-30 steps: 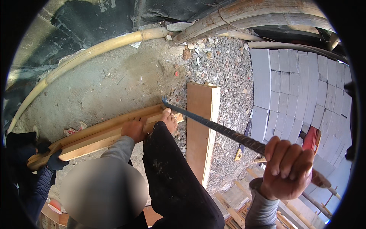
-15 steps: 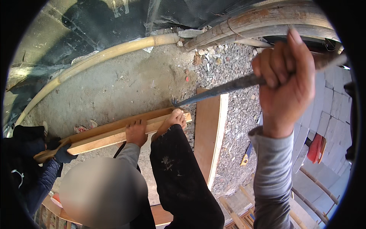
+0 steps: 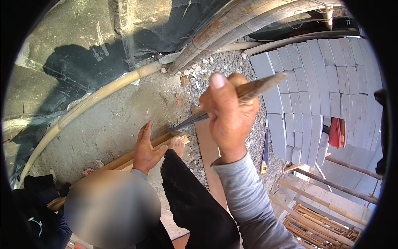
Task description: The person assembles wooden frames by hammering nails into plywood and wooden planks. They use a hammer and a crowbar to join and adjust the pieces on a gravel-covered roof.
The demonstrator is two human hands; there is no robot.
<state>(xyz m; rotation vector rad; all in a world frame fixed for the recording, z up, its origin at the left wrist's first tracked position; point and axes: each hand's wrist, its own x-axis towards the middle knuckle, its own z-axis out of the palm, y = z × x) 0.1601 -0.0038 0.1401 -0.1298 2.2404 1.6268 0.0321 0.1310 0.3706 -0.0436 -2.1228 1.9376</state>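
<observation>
My right hand point(image 3: 232, 112) is wrapped round a long dark crowbar point(image 3: 190, 121), whose far end slants up past my fist. The bar's hooked tip rests at the right end of a light wooden board piece point(image 3: 155, 142), which has two parallel lengths. My left hand point(image 3: 148, 152) hovers just over the boards with thumb and fingers apart, holding nothing. A bare foot point(image 3: 177, 145) presses on the right end of the boards. Their left part is mostly hidden by a blurred round patch.
A co-worker in dark clothes point(image 3: 39, 195) is at the far left. Right of the foot lie a wide plank point(image 3: 209, 153), gravel, and a handsaw point(image 3: 265, 153). Stacked grey blocks point(image 3: 306, 87) and a red object point(image 3: 336, 133) stand farther right. Bamboo poles point(image 3: 103, 87) edge the ground.
My left hand has let go of the boards and lifted, fingers spreading. My right hand has come left and nearer the boards with the crowbar. The view has turned right.
</observation>
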